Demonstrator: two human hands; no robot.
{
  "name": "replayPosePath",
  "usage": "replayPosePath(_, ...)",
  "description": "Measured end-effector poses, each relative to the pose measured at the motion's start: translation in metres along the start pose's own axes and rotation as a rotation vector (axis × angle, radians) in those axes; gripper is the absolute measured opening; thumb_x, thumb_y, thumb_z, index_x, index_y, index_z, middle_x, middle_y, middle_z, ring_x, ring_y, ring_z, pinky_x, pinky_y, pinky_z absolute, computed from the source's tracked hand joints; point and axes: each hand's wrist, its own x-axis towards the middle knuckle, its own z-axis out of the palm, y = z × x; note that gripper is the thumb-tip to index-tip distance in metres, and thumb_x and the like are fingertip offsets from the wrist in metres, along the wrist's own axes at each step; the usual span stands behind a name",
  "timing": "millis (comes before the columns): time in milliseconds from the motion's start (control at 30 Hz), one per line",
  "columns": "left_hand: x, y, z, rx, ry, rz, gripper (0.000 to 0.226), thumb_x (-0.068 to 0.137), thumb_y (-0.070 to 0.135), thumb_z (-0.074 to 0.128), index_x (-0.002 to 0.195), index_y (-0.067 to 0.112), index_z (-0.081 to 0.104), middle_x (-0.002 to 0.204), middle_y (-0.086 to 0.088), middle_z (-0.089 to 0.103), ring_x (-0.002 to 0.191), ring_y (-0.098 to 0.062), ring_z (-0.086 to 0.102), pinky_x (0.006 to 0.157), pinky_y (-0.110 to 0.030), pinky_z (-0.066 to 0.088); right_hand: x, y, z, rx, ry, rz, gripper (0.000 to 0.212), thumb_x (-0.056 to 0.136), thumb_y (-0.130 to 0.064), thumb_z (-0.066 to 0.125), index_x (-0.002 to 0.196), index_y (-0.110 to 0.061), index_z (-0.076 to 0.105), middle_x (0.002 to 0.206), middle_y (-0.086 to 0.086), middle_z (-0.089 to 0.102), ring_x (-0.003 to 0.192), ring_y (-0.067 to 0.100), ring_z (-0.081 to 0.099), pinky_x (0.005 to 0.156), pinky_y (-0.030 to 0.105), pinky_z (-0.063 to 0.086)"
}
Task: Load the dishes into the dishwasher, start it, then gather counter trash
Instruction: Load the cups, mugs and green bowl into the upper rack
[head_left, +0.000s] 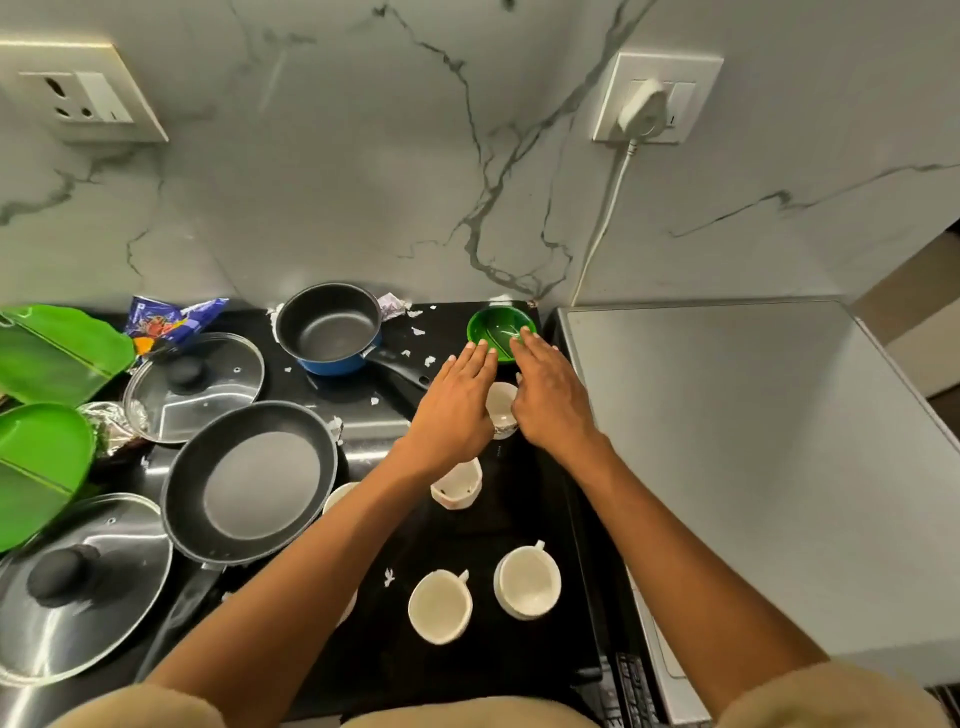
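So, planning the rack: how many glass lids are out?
2: one glass lid sits between the blue saucepan and the frying pan, another at near left. None visibly hidden.

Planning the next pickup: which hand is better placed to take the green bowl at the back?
Right, narrowly. The right hand has fingertips over the green bowl's near rim, on the side toward the grey appliance. The left hand reaches the rim too, but sits over a white cup.
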Motion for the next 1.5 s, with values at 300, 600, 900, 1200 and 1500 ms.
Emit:
replayPosePath(300,0.06,-0.007,0.002,0.129,-0.286,0.033,0.076,0.083,0.004,0.05,0.156,0.005,0.028,0.163,-0.013,0.027,0.152,-0.025,0.021,0.123,-0.037,0.012,0.047,0.043,0.02,-0.012,-0.183,-0.025,0.06,0.091,0.004,0.058,0.146,-0.018,0.053,0.151,0.006,0.05,0.14,0.026,0.042,0.113,0.037,0.037)
replayPosePath(600,0.073,-0.011,0.011,0.113,-0.329,-0.017,0.069,0.079,0.006,0.051,0.148,0.004,0.044,0.155,-0.015,0.041,0.148,-0.027,0.032,0.122,-0.038,0.016,0.062,0.054,0.036,-0.168,-0.096,-0.093,0.037,0.084,-0.003,0.072,0.12,-0.015,0.071,0.119,0.006,0.063,0.114,0.027,0.05,0.092,0.038,0.047)
replayPosePath(900,0.072,-0.012,0.01,0.068,-0.227,0.047,0.055,0.073,-0.003,0.052,0.126,0.002,0.064,0.127,-0.015,0.066,0.123,-0.031,0.056,0.112,-0.037,0.035,0.055,0.065,0.046,-0.088,0.113,-0.141,0.031,0.07,0.013,0.077,0.092,-0.008,0.071,0.092,0.007,0.065,0.092,0.027,0.056,0.073,0.04,0.053)
replayPosePath(1200,0.066,0.001,0.0,-0.072,0.13,0.12,0.038,0.076,0.001,0.077,0.112,0.011,0.072,0.101,-0.006,0.07,0.096,-0.028,0.06,0.074,-0.043,0.054,0.038,0.06,-0.002,0.019,0.265,-0.16,0.021,0.081,0.006,0.075,0.099,-0.004,0.077,0.092,0.008,0.067,0.092,0.026,0.056,0.065,0.036,0.052)
replayPosePath(1500,0.048,0.038,-0.003,-0.279,0.342,0.212,0.017,0.073,0.001,0.079,0.088,0.008,0.078,0.079,-0.002,0.071,0.071,-0.022,0.061,0.064,-0.039,0.052,-0.034,0.049,-0.039,0.086,0.404,-0.068,0.037,0.078,-0.001,0.082,0.114,-0.006,0.073,0.113,0.008,0.067,0.11,0.025,0.056,0.083,0.035,0.059)
